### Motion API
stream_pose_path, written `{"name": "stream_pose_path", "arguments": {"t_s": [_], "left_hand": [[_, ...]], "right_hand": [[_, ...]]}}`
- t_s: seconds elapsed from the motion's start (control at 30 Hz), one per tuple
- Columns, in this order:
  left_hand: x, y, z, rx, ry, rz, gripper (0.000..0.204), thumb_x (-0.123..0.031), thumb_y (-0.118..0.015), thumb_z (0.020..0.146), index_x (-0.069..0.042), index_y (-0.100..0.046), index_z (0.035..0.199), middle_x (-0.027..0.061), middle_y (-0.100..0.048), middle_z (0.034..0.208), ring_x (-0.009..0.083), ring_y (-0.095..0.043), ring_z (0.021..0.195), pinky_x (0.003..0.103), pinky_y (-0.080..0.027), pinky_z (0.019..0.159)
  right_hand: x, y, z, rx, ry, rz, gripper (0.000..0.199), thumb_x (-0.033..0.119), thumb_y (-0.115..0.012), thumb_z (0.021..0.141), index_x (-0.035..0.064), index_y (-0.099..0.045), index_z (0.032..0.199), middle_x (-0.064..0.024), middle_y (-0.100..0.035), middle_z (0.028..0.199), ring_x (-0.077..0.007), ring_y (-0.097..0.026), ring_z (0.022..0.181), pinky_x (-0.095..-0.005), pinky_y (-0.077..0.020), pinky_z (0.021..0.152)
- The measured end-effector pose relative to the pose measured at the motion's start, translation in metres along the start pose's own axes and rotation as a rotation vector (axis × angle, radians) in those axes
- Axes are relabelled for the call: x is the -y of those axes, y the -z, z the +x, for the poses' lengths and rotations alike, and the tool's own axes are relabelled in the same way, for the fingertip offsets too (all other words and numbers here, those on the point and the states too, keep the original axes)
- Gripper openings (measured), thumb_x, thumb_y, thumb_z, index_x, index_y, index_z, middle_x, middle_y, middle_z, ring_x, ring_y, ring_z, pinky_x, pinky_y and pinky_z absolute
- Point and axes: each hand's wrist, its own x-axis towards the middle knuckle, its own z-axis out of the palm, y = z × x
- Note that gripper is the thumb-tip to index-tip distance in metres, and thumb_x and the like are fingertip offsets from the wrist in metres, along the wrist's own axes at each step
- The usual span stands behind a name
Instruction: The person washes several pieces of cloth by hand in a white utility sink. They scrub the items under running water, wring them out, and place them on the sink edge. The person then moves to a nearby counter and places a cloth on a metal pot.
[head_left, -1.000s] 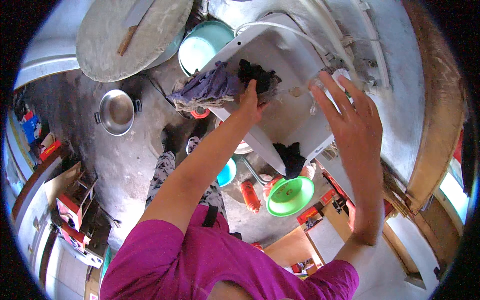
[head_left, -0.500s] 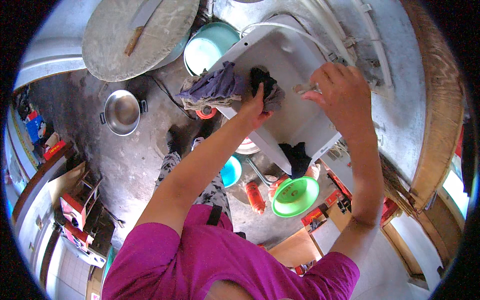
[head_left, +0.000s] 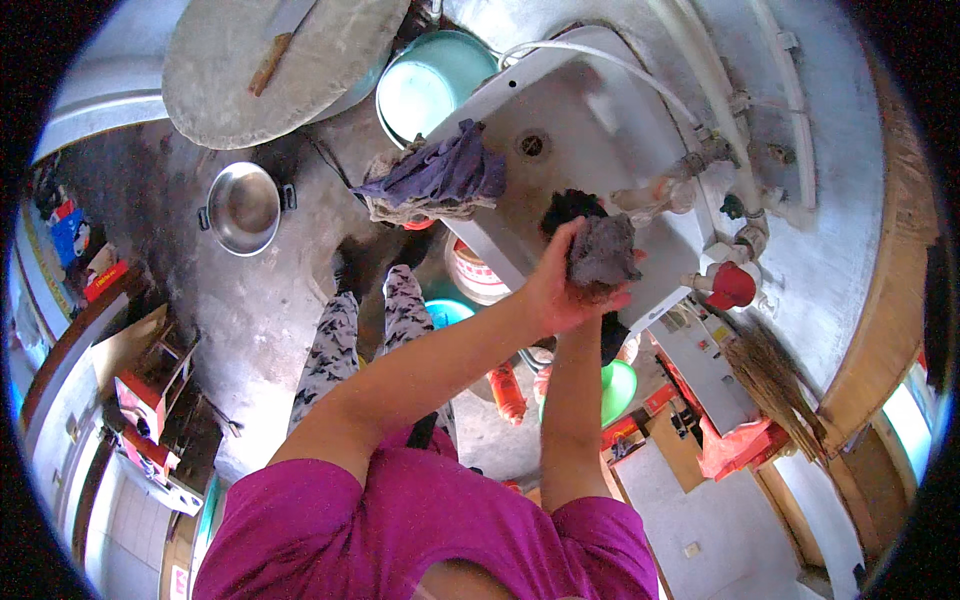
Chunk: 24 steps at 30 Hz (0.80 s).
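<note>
Over the grey sink [head_left: 640, 110], my left hand [head_left: 558, 285] is closed around a crumpled dark cloth [head_left: 604, 248], grey in front with a black part [head_left: 572, 208] behind. My right hand [head_left: 612, 300] is pressed in under the same cloth, its fingers closed against it and partly hidden. Just beyond the bundle is the tap [head_left: 655, 196]. A purple-grey cloth [head_left: 440, 172] hangs over the sink's left rim. Another black cloth [head_left: 613, 340] drapes over the near rim, largely covered by my right forearm.
A red-handled valve [head_left: 732, 286] juts from the pipes at right. Left of the sink are a pale green bucket [head_left: 425, 85], a round board [head_left: 240, 75] bearing a knife [head_left: 268, 65], and a steel pot [head_left: 245, 208]. A green basin [head_left: 618, 392] and a red bottle [head_left: 507, 393] are below.
My right hand has left the tap and come down to the dark cloth. My left hand has carried that cloth rightward and nearer, uncovering the drain.
</note>
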Motion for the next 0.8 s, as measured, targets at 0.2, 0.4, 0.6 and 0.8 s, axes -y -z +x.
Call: {"name": "stream_pose_path", "arguments": {"t_s": [0.2, 0.4, 0.6, 0.8], "left_hand": [[-0.022, 0.024, 0.011, -0.352, 0.042, 0.353, 0.05, -0.038, -0.069, 0.085, -0.014, -0.054, 0.126, 0.0087, -0.062, 0.12, 0.0262, -0.061, 0.107, 0.044, -0.054, 0.087], [-0.031, 0.022, 0.037, -0.186, 0.023, 1.117, 0.067, -0.026, -0.085, 0.071, -0.003, -0.051, 0.123, 0.0076, -0.062, 0.113, 0.0178, -0.06, 0.098, 0.033, -0.049, 0.088], [-0.037, 0.053, 0.064, -0.516, -0.428, 1.907, 0.06, -0.017, -0.082, 0.068, 0.001, -0.047, 0.113, 0.0186, -0.064, 0.105, 0.0316, -0.061, 0.105, 0.04, -0.049, 0.088], [-0.057, 0.071, 0.066, -0.588, -0.312, 2.358, 0.067, -0.032, -0.08, 0.069, -0.001, -0.046, 0.118, 0.0239, -0.063, 0.102, 0.0423, -0.062, 0.096, 0.046, -0.052, 0.082]], "right_hand": [[0.02, -0.007, 0.052, 0.343, -0.411, 0.027, 0.083, 0.056, -0.062, 0.083, 0.014, -0.03, 0.147, -0.0084, -0.045, 0.137, -0.0265, -0.047, 0.114, -0.0474, -0.0419, 0.094], [0.085, 0.042, 0.112, 0.149, -0.371, -0.686, 0.06, 0.038, -0.071, 0.083, 0.0129, -0.049, 0.133, -0.0049, -0.057, 0.119, -0.019, -0.054, 0.095, -0.0353, -0.0477, 0.076], [0.096, 0.04, 0.158, 0.012, -0.479, -1.132, 0.043, 0.03, -0.066, 0.088, 0.0082, -0.053, 0.123, -0.0063, -0.059, 0.112, -0.0219, -0.059, 0.093, -0.0353, -0.0505, 0.08], [0.102, 0.066, 0.158, 0.303, -0.199, -2.018, 0.04, 0.034, -0.07, 0.084, 0.0064, -0.058, 0.11, -0.0014, -0.061, 0.093, -0.0136, -0.058, 0.086, -0.0262, -0.0474, 0.076]]}}
